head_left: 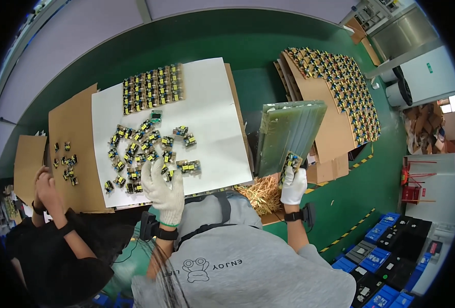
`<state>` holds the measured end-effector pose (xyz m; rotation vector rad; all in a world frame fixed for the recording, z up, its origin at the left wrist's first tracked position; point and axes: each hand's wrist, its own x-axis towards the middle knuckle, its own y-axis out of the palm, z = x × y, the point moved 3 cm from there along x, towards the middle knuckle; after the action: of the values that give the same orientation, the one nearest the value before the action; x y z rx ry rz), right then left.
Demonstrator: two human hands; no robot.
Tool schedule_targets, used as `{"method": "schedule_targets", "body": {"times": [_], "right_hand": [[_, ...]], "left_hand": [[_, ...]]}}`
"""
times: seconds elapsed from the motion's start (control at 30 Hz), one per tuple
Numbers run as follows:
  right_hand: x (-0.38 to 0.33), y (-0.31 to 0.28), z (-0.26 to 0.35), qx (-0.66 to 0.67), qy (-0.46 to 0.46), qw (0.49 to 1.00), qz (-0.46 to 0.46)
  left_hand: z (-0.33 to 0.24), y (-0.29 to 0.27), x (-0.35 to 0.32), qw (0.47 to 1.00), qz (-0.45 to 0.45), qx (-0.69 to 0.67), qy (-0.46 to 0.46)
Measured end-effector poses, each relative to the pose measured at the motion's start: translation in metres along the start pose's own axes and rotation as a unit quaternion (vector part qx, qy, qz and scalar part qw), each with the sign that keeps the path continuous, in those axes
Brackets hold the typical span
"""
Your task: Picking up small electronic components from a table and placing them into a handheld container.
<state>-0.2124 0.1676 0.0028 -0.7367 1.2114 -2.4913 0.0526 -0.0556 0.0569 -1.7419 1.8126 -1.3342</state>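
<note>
Gloved right hand [293, 186] grips a small circuit board [290, 160]; left hand [162, 189] rests open-fingered on white sheet [212, 102].

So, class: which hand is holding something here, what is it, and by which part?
The right hand grips a small circuit board by its lower end, fingers wrapped round it. The left hand rests on the loose boards on the white sheet; whether it grips one cannot be told.

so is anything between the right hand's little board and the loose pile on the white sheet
Yes. The right hand grips a small circuit board off the sheet's right edge. A tilted stack of green panels stands just beside it toward the white sheet. The left hand rests on the loose boards.
</note>
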Motion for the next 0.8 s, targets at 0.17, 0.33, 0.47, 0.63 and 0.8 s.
{"method": "schedule_targets", "body": {"times": [0.17, 0.33, 0.47, 0.63, 0.8], "right_hand": [[0.041, -0.004, 0.047, 0.211, -0.053, 0.976, 0.018], [0.031, -0.004, 0.119, 0.295, -0.046, 0.926, 0.232], [0.054, -0.011, 0.105, 0.347, -0.123, 0.921, 0.124], [0.105, -0.012, 0.069, 0.272, -0.194, 0.943, 0.021], [0.09, -0.001, 0.046, 0.045, -0.135, 0.969, 0.2]], "left_hand": [[-0.034, 0.023, -0.002, 0.945, 0.196, -0.256, -0.06], [-0.114, 0.045, -0.017, 0.874, 0.419, -0.24, 0.052], [-0.108, 0.06, -0.016, 0.887, 0.409, -0.214, -0.034], [-0.107, 0.058, -0.023, 0.868, 0.427, -0.236, -0.091], [-0.106, 0.059, -0.024, 0.885, 0.409, -0.215, -0.05]]}}
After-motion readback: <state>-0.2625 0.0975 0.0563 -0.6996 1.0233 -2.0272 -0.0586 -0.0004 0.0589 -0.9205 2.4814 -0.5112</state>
